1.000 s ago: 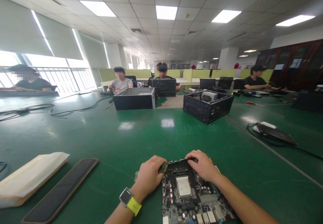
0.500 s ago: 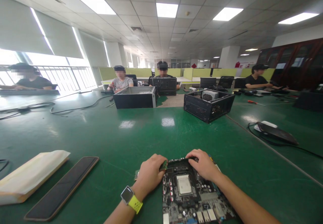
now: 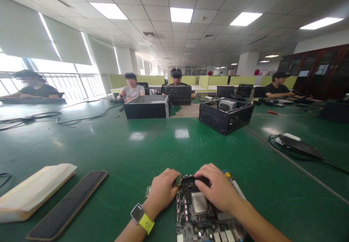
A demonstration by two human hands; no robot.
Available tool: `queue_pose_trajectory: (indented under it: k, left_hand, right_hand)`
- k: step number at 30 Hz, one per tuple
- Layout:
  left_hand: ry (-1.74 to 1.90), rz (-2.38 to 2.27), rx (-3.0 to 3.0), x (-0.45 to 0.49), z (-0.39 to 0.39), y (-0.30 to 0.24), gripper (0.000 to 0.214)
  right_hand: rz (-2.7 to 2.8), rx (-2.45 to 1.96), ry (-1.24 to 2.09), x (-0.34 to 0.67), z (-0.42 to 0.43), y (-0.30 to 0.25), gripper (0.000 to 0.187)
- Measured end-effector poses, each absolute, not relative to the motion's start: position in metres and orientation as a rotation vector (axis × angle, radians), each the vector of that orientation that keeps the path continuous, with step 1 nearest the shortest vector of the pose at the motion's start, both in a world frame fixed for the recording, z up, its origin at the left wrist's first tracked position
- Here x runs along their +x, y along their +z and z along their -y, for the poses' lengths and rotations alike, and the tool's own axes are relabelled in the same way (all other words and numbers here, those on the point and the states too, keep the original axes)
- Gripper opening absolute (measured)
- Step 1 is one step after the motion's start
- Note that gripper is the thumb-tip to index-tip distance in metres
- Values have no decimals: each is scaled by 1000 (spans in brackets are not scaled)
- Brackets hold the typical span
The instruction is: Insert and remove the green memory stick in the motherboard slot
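A motherboard (image 3: 188, 213) lies flat on the green table in front of me, a square silver processor (image 3: 200, 202) at its middle. My left hand (image 3: 163, 185), with a watch on a yellow-green strap (image 3: 145, 223) at the wrist, is closed around a green memory stick (image 3: 177, 181). The stick's ends show on both sides of the fingers, by the board's far left corner. My right hand (image 3: 216, 187) reaches over the far edge, thumb and fingers curled at the long black memory slots (image 3: 188, 179). What is between those fingers is hidden.
Left of me lie a dark flat panel (image 3: 69, 205) and a pale paper-wrapped package (image 3: 35, 189). Farther off stand two computer cases (image 3: 147, 109) (image 3: 225, 116). A black device with a cable (image 3: 300, 145) lies at right. Several people sit around the table.
My right hand has moved left along the memory slots and now covers part of the processor. A blue and yellow part of the board's far right corner is uncovered. My left hand stays nearly still.
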State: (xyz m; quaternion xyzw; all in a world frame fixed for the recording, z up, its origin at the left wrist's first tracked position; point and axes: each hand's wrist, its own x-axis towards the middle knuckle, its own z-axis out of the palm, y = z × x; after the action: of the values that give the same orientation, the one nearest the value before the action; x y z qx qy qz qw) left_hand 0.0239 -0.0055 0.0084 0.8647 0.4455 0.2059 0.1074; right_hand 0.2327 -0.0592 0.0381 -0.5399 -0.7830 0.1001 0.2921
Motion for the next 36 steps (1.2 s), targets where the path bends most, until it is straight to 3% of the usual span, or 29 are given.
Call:
queue_pose_trajectory:
  k: [7,12,17,25,31,36]
  left_hand:
    - [600,-1303,2577,22,4,6,23]
    - [641,-1277,2578,21,4,6,17]
    - [819,-1261,2569,19,3,5,21]
    - [1053,-1270,2560,12,-2,3,20]
    - [1030,-1254,2567,13,-2,4,19]
    - [1008,-1259,2566,14,-2,5,20]
  right_hand:
    - [2674,-1066,-87,170,84,-14,29]
    - [2709,-970,-268,161,78,-41,33]
    - [2735,-992,-245,162,79,-37,35]
    - [2536,-1491,52,206,71,1,28]
    - [1899,-2324,-61,306,23,21,24]
    - [1818,-2385,-121,333,12,17,23]
